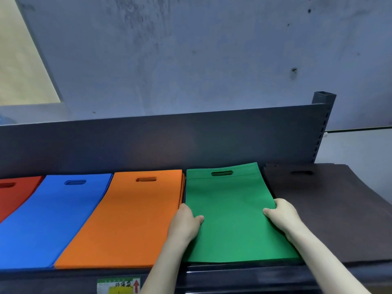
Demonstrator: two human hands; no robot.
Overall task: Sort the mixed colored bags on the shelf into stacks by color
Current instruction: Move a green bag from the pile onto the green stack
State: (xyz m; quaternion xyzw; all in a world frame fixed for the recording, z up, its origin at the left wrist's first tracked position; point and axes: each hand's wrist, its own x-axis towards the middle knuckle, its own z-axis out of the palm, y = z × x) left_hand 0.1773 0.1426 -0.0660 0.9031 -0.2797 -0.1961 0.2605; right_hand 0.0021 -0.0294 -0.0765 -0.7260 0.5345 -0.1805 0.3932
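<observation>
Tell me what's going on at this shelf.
A person grips the green bag by its side edges, left hand on the left edge, right hand on the right. It lies flat on the shelf between the orange stack and the dark brown stack; the blue stack and the red stack lie further left.

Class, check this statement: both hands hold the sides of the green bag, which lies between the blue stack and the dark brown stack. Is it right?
One detail is wrong. In the head view the green bag lies between the orange stack and the dark brown stack. The left hand and right hand do hold its sides.
</observation>
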